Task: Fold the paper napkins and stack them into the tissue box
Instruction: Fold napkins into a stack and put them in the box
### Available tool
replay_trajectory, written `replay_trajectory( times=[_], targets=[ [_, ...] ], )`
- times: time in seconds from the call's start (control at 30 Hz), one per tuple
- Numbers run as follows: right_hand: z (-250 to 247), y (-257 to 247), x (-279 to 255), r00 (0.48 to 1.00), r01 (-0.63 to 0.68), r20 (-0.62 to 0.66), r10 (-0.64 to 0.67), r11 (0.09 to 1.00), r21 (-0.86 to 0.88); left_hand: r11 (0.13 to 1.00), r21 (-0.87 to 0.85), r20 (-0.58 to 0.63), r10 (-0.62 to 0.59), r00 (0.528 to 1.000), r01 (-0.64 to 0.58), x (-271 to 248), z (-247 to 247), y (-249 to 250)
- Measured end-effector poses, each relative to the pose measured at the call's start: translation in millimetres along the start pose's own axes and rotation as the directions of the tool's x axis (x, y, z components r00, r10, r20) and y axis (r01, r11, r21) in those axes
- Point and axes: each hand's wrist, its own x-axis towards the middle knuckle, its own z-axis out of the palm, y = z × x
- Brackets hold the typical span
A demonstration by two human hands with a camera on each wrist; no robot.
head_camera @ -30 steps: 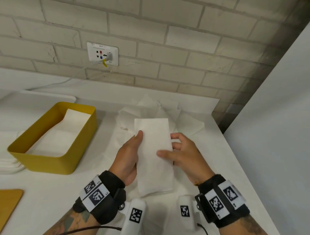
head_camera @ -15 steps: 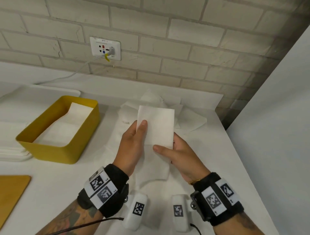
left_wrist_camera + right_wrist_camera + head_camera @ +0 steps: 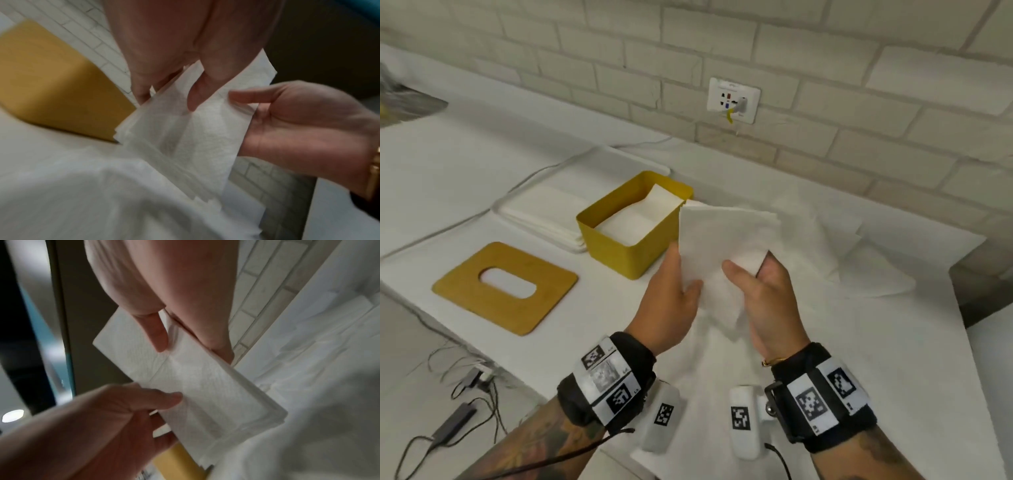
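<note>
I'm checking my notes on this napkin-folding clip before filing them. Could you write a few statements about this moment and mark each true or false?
1. Both hands hold the folded napkin. True: the left hand and right hand each pinch it.
2. The yellow tissue box is empty. False: white napkins lie inside.
3. The wooden lid sits on the box. False: it lies flat on the table, left of the box.
4. Loose napkins lie on the table right of the hands. True.
</note>
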Motion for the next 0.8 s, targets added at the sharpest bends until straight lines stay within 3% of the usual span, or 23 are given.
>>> replay_trajectory(
  times=[0.13,0.33,0.5,0.57,0.73,0.8],
  targets=[
    [12.8,33.0,-4.5,0.992,-0.127,-0.026,0.125,0.985,-0.115,0.975,0.145,0.128,-0.188,0.974,0.169,-16.1,0.9,-17.6],
    [11.9,18.3,-0.1,0.998,-0.014,0.068,0.017,0.999,-0.045,0.968,0.191,0.04,-0.174,0.984,0.164,-18.7,-17.5,-10.3],
    [7.3,42.6,-10.1,0.987,-0.156,0.032,0.16,0.981,-0.114,0.921,0.294,0.165,-0.312,0.936,0.256,-25.8,-18.3,-20.8],
    [5.9,36.9,-4.3,0.984,-0.17,0.028,0.174,0.98,-0.106,0.92,0.318,0.153,-0.288,0.945,0.228,-21.1,-28.7,-19.9],
    [15.6,-7.4,47.8,0.998,-0.04,0.054,0.045,0.995,-0.09,0.948,0.288,0.159,-0.19,0.969,0.138,20.9,-85.4,6.3],
    [29.9,-24.2,76.3,0.999,-0.006,0.037,0.01,0.995,-0.101,0.951,0.277,0.098,-0.167,0.981,0.135,46.7,-113.7,14.7]
  ],
)
